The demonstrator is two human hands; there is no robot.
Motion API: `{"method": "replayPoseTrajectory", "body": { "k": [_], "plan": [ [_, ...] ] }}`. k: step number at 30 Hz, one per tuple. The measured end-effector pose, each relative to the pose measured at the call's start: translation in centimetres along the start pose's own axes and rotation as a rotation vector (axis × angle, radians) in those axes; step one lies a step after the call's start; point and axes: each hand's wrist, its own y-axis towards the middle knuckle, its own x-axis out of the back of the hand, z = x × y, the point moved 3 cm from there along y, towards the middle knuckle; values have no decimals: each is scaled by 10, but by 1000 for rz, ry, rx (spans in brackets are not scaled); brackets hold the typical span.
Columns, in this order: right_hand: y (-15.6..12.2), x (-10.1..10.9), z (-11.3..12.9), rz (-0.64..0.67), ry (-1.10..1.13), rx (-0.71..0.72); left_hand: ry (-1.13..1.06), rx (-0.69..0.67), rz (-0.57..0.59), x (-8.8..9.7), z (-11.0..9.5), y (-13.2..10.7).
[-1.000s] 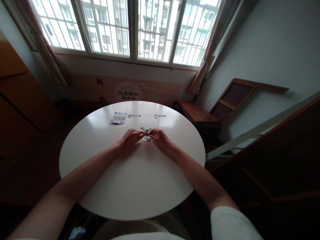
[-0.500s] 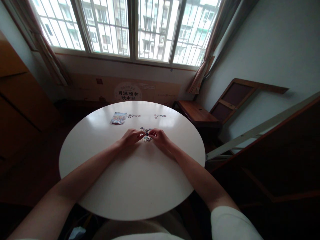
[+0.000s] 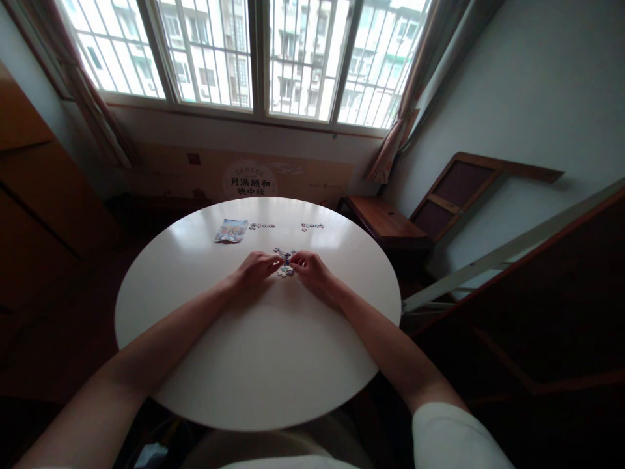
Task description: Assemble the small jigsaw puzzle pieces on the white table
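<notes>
Small jigsaw puzzle pieces (image 3: 284,273) lie in a loose pile on the white round table (image 3: 263,365). My left hand (image 3: 260,264) rests at the pile's left side, its thumb and fingers pinched together on a puzzle piece. Opposite it, my right hand (image 3: 308,264) is also closed in a pinch on a piece, fingertips close to the left ones. A dark blue bit shows between the two hands. The fingers partly cover the pieces, so their exact outlines are hard to make out.
Farther back lie a colourful printed packet (image 3: 231,231), a short row of puzzle pieces (image 3: 263,227) beside it, and another small row (image 3: 312,227) to the right. A wooden bench (image 3: 385,218) stands past the table's far right edge, below the window.
Both hands stay in nearly the same place over the pile, with only slight finger movement. The packet and the two rows have not moved.
</notes>
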Motion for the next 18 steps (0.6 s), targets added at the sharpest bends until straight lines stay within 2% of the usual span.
{"method": "replayPoseTrajectory", "body": {
  "k": [18],
  "plan": [
    [1,0,-1,-7,3,12,13,2,6,4,-4,1]
  ]
}}
